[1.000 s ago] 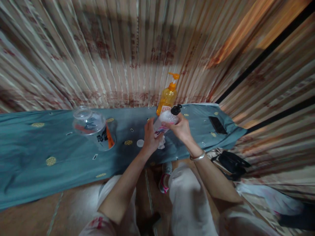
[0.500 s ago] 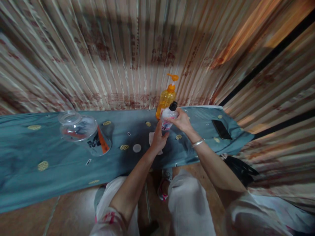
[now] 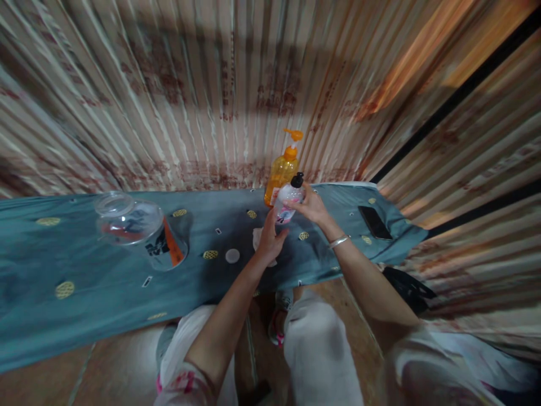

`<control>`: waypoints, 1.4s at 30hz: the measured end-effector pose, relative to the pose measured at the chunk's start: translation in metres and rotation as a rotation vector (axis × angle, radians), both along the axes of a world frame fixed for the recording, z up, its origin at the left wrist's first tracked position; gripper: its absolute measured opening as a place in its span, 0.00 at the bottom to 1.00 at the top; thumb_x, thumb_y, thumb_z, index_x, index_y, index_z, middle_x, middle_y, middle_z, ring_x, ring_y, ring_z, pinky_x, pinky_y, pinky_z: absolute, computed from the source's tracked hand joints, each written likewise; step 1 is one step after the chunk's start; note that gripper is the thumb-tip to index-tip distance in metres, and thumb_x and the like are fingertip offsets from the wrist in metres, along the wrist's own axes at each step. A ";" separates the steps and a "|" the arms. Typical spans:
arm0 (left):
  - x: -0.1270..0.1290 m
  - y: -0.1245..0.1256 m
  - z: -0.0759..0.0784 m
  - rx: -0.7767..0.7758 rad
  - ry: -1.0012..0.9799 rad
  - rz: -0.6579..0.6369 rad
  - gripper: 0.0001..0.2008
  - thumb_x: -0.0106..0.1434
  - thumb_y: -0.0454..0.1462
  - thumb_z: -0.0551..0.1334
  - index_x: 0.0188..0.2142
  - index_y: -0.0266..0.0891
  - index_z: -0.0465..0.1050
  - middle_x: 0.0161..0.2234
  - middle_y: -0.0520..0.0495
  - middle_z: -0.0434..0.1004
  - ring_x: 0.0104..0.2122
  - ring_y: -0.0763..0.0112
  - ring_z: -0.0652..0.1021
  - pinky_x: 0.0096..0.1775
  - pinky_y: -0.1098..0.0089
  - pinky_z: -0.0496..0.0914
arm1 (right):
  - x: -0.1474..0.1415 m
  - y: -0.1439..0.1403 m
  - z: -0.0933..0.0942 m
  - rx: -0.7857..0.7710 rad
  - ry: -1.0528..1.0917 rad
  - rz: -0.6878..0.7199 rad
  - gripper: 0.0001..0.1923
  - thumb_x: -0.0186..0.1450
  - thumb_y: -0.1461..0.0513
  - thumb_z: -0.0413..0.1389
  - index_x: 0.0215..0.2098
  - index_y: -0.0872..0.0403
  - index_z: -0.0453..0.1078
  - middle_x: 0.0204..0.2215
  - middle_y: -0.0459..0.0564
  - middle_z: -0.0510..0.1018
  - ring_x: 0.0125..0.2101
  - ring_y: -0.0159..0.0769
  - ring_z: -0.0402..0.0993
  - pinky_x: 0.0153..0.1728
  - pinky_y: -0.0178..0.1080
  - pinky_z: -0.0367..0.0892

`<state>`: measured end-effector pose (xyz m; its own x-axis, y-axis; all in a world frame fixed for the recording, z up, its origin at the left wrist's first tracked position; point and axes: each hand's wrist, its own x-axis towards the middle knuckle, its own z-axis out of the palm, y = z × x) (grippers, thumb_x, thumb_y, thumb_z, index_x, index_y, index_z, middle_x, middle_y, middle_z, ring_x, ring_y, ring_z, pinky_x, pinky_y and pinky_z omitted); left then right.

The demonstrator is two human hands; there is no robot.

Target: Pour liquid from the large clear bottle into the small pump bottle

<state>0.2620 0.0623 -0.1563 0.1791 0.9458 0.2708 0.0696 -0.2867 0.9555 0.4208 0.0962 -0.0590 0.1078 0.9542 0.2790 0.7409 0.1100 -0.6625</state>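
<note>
A small clear bottle with a black pump top and a pinkish label (image 3: 291,194) is between my two hands, tilted slightly to the right. My left hand (image 3: 271,239) grips its lower left side. From the right, my right hand (image 3: 311,204) is closed round its upper body, with the thumb across the front. Just behind it stands an amber pump bottle (image 3: 282,169) with an orange pump. A crumpled white tissue or cloth (image 3: 256,237) lies on the table, partly hidden under my left hand.
A clear wide-mouthed plastic jar (image 3: 143,225) with an orange and black label stands on the left of the cloth-covered table (image 3: 105,293). Near the middle lies a round white disc (image 3: 232,256). A phone (image 3: 374,222) rests at the right end. A pleated curtain (image 3: 190,113) hangs behind.
The view has shifted slightly. Both hands keep their hold on the small bottle, with little visible change in their position.
</note>
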 end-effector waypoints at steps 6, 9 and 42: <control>-0.037 -0.009 0.011 0.031 0.052 0.097 0.31 0.59 0.33 0.64 0.62 0.41 0.63 0.63 0.35 0.67 0.64 0.53 0.68 0.61 0.47 0.64 | -0.010 -0.036 -0.007 0.145 0.082 -0.195 0.52 0.54 0.47 0.67 0.67 0.64 0.53 0.61 0.72 0.68 0.60 0.56 0.68 0.57 0.54 0.65; -0.060 -0.016 0.015 0.042 0.073 0.151 0.30 0.59 0.33 0.63 0.61 0.41 0.64 0.62 0.35 0.69 0.61 0.54 0.71 0.58 0.48 0.68 | -0.034 -0.067 -0.009 0.263 0.025 -0.186 0.38 0.64 0.53 0.58 0.66 0.62 0.56 0.62 0.70 0.68 0.61 0.52 0.67 0.58 0.53 0.64; -0.247 -0.109 0.068 0.556 0.410 0.658 0.54 0.55 0.47 0.72 0.71 0.42 0.41 0.71 0.30 0.46 0.70 0.45 0.52 0.67 0.42 0.48 | -0.189 -0.105 -0.066 -0.117 -0.433 0.240 0.22 0.70 0.64 0.52 0.61 0.60 0.66 0.52 0.62 0.79 0.51 0.46 0.77 0.53 0.46 0.71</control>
